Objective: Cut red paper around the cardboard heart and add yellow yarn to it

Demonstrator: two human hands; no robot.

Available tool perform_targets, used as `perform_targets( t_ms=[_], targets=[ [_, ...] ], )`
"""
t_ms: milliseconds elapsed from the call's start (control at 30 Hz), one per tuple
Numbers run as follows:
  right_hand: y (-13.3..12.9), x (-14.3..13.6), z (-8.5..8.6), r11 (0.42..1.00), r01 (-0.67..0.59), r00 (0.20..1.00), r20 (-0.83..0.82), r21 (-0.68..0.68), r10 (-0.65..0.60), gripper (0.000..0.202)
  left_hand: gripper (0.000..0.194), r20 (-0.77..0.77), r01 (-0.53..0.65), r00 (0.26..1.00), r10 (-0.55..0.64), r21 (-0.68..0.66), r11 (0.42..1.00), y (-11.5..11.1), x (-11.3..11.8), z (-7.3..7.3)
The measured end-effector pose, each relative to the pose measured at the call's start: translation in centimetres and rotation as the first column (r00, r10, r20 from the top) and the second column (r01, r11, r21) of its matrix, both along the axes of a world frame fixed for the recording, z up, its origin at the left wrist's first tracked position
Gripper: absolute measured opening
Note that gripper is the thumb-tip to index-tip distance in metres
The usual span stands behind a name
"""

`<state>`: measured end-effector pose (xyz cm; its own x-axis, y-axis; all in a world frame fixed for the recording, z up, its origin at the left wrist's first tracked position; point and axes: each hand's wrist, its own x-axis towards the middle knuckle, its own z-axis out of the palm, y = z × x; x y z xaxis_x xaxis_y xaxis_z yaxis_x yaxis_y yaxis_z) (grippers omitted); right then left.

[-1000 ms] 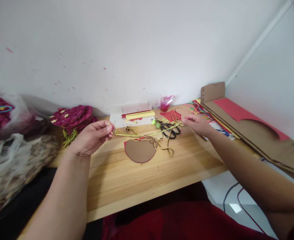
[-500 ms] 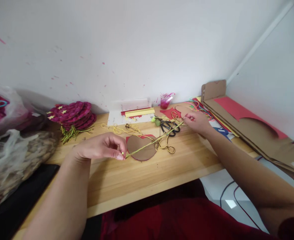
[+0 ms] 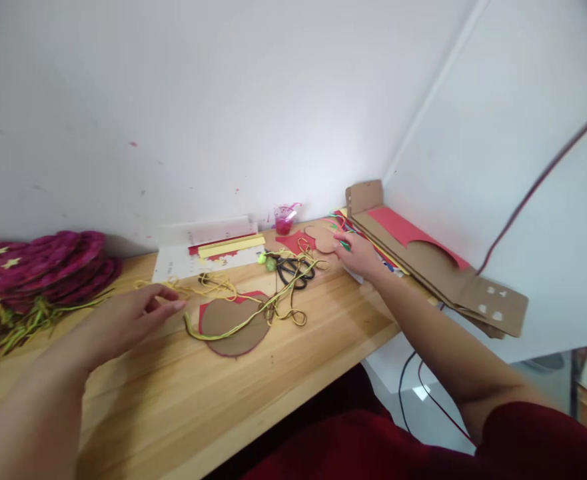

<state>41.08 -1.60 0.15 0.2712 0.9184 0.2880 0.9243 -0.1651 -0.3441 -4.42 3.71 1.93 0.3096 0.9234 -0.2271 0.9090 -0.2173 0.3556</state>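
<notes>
My left hand (image 3: 136, 317) hovers over the desk with its fingers apart and nothing in them. Just right of it ends a strand of yellow-green yarn (image 3: 226, 333), which lies loosely across a brown cardboard heart (image 3: 243, 341) with red paper under its upper edge. My right hand (image 3: 357, 255) is at the back right, fingers closed on coloured cords (image 3: 344, 245), a green one showing at the fingertips. A smaller cardboard heart shape (image 3: 319, 238) lies beside those fingers. Black-handled scissors (image 3: 300, 272) sit partly under the yarn, near small green pompoms (image 3: 270, 263).
Purple braided pieces (image 3: 68, 267) with yellow stars are stacked on the left. White paper (image 3: 170, 259) with yellow strips (image 3: 230, 246) lies by the wall, near a cup of magenta liquid (image 3: 284, 221). Cardboard sheets (image 3: 443, 283) and red paper (image 3: 390, 227) line the right edge.
Both hands have let go of the stretched yarn, which now lies slack over the heart. My left hand has opened and drawn back; my right has moved to the cords. The view has turned right.
</notes>
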Motion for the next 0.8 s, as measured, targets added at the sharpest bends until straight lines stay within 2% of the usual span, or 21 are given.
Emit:
perform_targets(
  t_ms=[133,267,400,500,633,700,800],
  targets=[
    [-0.6,2.1,-0.1,0.991,0.080,0.996,0.045,-0.106,-0.076,0.043,0.056,-0.005,0.000,1.000,0.000,0.079,0.997,0.1,0.4,-0.1],
    [-0.9,3.9,0.1,0.963,0.169,0.984,0.095,-0.210,-0.152,0.045,0.054,0.014,0.035,0.999,-0.037,0.113,0.993,-0.3,1.0,-0.3],
    [-1.4,5.1,0.6,0.946,0.193,0.976,0.147,-0.261,-0.159,0.045,0.051,0.064,0.053,0.996,-0.060,0.111,0.992,-0.5,1.5,-0.3],
    [-2.5,6.0,1.2,0.948,0.234,0.957,0.223,-0.215,-0.186,0.045,0.050,0.091,0.000,0.996,-0.012,0.124,0.992,-0.7,1.9,0.1],
    [-4.9,7.9,1.8,0.919,0.334,0.910,0.325,-0.211,-0.257,0.051,0.043,0.156,-0.101,0.986,0.064,0.244,0.965,-1.5,2.2,0.4],
    [-6.0,9.3,2.0,0.888,0.378,0.896,0.343,-0.262,-0.280,0.060,0.038,0.191,-0.174,0.975,0.115,0.334,0.926,-1.7,2.2,0.0],
    [-7.0,11.3,2.0,0.851,0.428,0.879,0.360,-0.304,-0.313,0.069,0.032,0.241,-0.249,0.958,0.156,0.430,0.868,-0.8,1.4,-1.7]
  ],
)
